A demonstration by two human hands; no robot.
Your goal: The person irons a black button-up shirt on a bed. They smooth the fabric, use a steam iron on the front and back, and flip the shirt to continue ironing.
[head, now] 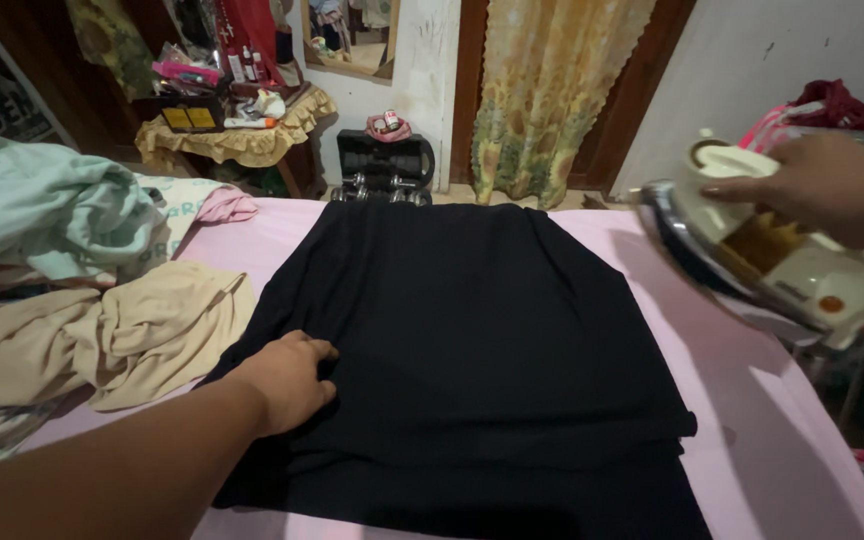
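Across the middle of the pink sheet [772, 440] lies one black garment [472, 340], spread flat. One left hand [287, 380] presses on its near-left edge, fingers loosely curled, not gripping anything. One right hand [822, 190], up at the right and well off the cloth, has its fingers wrapped over one white iron [772, 250], tilted in the air. Left of the garment sit roughly three loose clothes: beige [102, 340], pale green [42, 210], pink [224, 205]. Far back, I think two dumbbells [380, 188], but it's dim.
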